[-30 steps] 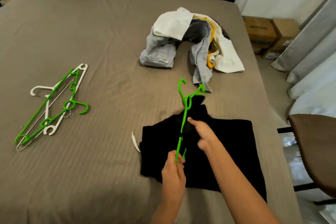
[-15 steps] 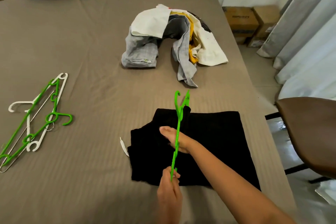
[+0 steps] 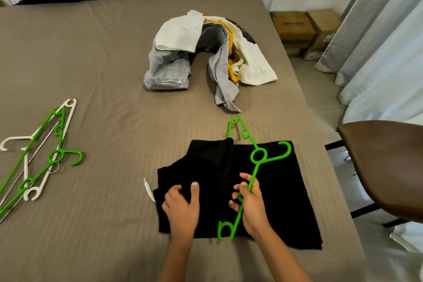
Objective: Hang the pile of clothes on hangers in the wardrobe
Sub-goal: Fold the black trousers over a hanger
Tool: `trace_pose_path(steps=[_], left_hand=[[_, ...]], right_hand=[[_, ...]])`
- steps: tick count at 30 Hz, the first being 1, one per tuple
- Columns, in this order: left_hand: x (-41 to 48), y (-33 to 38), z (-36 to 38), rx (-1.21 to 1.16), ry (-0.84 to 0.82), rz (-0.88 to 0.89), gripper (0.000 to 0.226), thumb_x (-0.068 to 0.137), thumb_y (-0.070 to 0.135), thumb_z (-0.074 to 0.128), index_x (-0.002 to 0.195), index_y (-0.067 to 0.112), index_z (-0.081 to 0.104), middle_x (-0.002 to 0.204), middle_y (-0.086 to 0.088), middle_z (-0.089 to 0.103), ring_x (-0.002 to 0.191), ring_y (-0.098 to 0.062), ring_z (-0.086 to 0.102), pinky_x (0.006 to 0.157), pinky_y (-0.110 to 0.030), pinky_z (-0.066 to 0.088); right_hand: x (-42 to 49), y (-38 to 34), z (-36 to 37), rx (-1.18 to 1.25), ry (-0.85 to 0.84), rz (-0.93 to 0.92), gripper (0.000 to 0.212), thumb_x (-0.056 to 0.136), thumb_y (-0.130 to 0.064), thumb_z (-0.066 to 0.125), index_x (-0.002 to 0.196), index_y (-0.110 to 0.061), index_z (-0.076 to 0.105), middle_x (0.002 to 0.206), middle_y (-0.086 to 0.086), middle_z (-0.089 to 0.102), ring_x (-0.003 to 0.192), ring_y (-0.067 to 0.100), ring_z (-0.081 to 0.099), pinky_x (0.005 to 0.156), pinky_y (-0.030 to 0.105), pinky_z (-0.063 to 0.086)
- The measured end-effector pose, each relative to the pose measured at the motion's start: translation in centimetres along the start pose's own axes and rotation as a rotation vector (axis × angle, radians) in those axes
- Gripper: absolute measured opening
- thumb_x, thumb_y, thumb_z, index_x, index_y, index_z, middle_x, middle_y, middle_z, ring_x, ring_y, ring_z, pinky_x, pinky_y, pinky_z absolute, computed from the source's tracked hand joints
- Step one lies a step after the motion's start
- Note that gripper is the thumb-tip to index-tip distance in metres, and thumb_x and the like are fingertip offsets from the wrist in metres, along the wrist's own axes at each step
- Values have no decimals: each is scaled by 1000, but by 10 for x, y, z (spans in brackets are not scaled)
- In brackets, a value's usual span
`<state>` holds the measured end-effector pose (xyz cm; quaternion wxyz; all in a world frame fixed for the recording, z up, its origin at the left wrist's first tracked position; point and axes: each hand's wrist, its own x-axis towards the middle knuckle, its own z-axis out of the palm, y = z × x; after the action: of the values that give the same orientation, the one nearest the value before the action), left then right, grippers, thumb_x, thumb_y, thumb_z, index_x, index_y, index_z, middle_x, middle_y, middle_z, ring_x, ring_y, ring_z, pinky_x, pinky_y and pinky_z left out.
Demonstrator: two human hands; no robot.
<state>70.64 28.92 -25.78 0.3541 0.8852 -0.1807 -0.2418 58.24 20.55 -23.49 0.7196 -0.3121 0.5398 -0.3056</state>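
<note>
A black garment lies folded flat on the bed near me. My left hand grips a fold of its cloth at the left side. My right hand holds a green plastic hanger by its lower arm, over the garment, with the hook pointing right. A pile of clothes, grey, white and yellow, sits farther back on the bed.
Several spare hangers, green, white and metal, lie at the left on the brown bed sheet. A brown chair stands at the right edge. Cardboard boxes and curtains are beyond it. Dark bedframe at the back.
The hanger passed from my left hand to my right and now lies flatter, hook to the right. My left hand moved onto the black garment and took hold of its cloth.
</note>
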Motion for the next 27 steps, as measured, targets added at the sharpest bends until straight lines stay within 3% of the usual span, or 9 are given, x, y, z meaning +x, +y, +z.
trace_pose_path(steps=[2,5,7,10,13,17,19,24,27], left_hand=[[19,7,9,235,-91,-129,83,80,69,48,127,1,42,130,-17,48,127,-38,37,103,-43,31],[32,14,24,560,-72,-95,102,68,83,45,128,1,38,131,-18,46,124,-36,40,99,-45,34],[40,11,33,645,-33,-41,109,67,84,44,138,1,30,138,-18,41,127,-35,38,102,-46,30],[54,6,45,618,-56,21,107,70,80,47,142,3,27,140,-18,40,130,-34,37,105,-46,28],[65,11,51,582,-78,-26,96,68,77,56,127,3,41,127,-16,53,120,-34,48,98,-45,35],[69,22,44,264,-96,-12,40,88,38,61,109,5,54,101,-15,64,100,-34,61,86,-42,46],[69,28,29,171,-58,49,27,91,27,57,104,4,60,92,-16,65,91,-35,63,77,-38,49],[73,5,-27,-6,136,7,36,92,32,54,80,-1,58,75,-23,60,77,-37,60,65,-37,40],[82,-30,-55,31,195,-60,39,96,29,51,88,-8,58,83,-30,61,82,-45,59,65,-39,36]], right_hand=[[1,3,-8,-8,9,32,18,102,-13,35,112,-19,49,79,5,49,53,10,44,44,22,38],[2,8,-19,-15,0,53,18,103,-18,33,112,-21,48,77,5,47,47,7,39,38,18,28],[2,8,-24,-23,22,63,18,103,-19,33,112,-20,48,75,5,46,46,7,37,36,17,26],[5,12,-31,-80,58,55,16,103,-20,33,111,-20,47,74,4,45,45,7,36,35,17,25],[8,20,-35,-108,82,46,16,103,-20,34,110,-19,47,73,4,44,44,6,34,35,17,23],[9,26,-41,-160,103,5,16,102,-17,34,109,-16,49,70,4,45,42,6,31,35,17,23],[11,22,-45,-190,117,-5,15,102,-16,35,106,-16,50,67,3,45,42,6,30,36,17,22],[36,10,-81,-385,225,-88,19,98,-12,41,82,-17,50,62,3,47,40,7,33,34,17,24],[59,3,-126,-296,444,-7,23,97,-10,38,76,-19,41,61,3,43,37,7,30,32,13,20]])
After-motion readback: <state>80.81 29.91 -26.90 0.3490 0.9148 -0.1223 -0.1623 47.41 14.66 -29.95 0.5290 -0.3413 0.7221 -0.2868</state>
